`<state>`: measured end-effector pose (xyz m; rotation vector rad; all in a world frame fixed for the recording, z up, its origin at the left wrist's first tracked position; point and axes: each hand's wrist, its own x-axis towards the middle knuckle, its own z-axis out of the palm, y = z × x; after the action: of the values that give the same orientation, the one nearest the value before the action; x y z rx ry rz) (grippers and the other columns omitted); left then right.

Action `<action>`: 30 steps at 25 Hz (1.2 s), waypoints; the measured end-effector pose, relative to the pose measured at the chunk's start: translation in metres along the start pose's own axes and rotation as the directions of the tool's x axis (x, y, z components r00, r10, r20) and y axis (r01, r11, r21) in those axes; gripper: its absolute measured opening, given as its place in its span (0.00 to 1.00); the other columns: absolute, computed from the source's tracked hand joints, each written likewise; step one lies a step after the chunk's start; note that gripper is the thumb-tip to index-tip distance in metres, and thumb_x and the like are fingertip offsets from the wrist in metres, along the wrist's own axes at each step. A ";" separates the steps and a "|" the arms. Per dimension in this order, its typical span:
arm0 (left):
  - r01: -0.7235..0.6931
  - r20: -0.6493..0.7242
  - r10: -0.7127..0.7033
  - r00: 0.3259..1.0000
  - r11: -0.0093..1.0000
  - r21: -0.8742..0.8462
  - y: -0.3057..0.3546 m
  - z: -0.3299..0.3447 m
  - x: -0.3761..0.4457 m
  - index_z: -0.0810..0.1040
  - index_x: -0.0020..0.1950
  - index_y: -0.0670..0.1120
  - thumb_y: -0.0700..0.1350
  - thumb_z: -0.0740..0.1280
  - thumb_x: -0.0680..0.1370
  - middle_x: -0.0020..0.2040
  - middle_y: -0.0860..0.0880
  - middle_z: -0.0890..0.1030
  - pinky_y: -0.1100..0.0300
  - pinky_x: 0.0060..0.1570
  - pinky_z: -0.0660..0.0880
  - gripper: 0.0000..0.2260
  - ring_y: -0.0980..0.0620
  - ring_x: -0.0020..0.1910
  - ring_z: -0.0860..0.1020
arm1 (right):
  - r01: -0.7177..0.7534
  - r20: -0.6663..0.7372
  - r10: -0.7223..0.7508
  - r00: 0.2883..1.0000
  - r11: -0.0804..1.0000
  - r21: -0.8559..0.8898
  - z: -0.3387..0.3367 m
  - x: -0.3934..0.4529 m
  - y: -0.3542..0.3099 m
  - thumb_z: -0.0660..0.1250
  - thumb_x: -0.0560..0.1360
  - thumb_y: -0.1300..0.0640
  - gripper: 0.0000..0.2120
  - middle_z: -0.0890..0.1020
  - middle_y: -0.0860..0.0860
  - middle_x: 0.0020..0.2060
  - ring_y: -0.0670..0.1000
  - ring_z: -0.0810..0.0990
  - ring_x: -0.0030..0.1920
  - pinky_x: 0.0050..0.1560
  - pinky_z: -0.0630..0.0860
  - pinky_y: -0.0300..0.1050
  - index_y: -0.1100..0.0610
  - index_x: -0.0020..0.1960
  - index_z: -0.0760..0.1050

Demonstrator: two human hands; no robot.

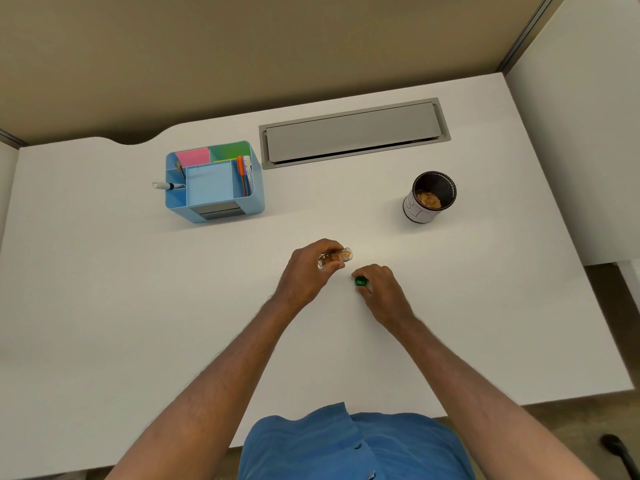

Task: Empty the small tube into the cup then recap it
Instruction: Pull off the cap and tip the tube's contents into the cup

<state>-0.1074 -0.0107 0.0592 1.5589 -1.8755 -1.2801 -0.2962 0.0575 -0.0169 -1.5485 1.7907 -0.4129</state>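
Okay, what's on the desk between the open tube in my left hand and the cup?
Nothing: the head view shows only bare white desk between the small tube held in the left hand and the cup.

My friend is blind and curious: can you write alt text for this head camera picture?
Over a white desk, a person's left hand holds an uncapped small tube of tan bits, and the right hand pinches its green cap. A cup holding similar bits stands far right; a blue organiser far left.

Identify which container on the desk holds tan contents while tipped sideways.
The small tube in the left hand; the cup stands upright.
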 end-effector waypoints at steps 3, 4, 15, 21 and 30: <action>0.023 -0.005 -0.024 1.000 0.996 -0.081 0.005 0.005 0.002 0.82 0.58 0.53 0.46 0.74 0.76 0.54 0.59 0.85 0.58 0.60 0.78 0.11 0.61 0.55 0.81 | -0.031 -0.058 0.036 0.998 0.996 0.086 -0.013 -0.003 -0.008 0.75 0.77 0.51 0.19 0.79 0.42 0.62 0.47 0.75 0.61 0.61 0.74 0.42 0.50 0.67 0.78; 0.040 -0.004 -0.041 0.999 0.988 -0.146 0.009 0.008 0.005 0.83 0.58 0.53 0.46 0.74 0.77 0.55 0.60 0.85 0.58 0.62 0.78 0.11 0.62 0.56 0.81 | -0.048 -0.116 0.072 0.991 0.979 0.197 -0.020 -0.003 -0.012 0.75 0.76 0.50 0.20 0.79 0.41 0.63 0.44 0.76 0.60 0.59 0.75 0.40 0.48 0.67 0.77; 0.155 0.165 -0.093 0.982 0.892 -0.425 0.078 0.055 0.048 0.83 0.65 0.52 0.45 0.74 0.77 0.68 0.54 0.80 0.55 0.71 0.70 0.16 0.58 0.69 0.75 | 0.045 -0.227 0.212 0.951 0.629 0.776 -0.095 0.002 -0.022 0.74 0.78 0.59 0.11 0.87 0.50 0.54 0.50 0.86 0.57 0.56 0.82 0.42 0.54 0.59 0.79; 0.118 0.172 -0.060 0.983 0.928 -0.354 0.093 0.072 0.080 0.80 0.66 0.56 0.51 0.74 0.76 0.67 0.57 0.80 0.54 0.63 0.76 0.19 0.57 0.66 0.76 | 0.007 -0.411 0.298 0.862 0.803 0.596 -0.140 0.009 0.011 0.77 0.75 0.54 0.11 0.85 0.46 0.51 0.46 0.84 0.50 0.48 0.81 0.34 0.47 0.55 0.78; -0.054 0.119 0.053 0.991 0.998 0.010 0.101 0.115 0.149 0.66 0.75 0.51 0.49 0.78 0.71 0.74 0.48 0.69 0.57 0.65 0.69 0.36 0.49 0.72 0.68 | -0.138 -0.435 0.106 0.894 0.990 -0.041 -0.194 0.057 0.037 0.72 0.78 0.61 0.11 0.78 0.53 0.52 0.54 0.80 0.50 0.47 0.75 0.44 0.55 0.60 0.79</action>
<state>-0.2986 -0.1053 0.0470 1.4576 -1.9885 -1.3666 -0.4582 -0.0290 0.0746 -1.4597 2.2515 -0.6806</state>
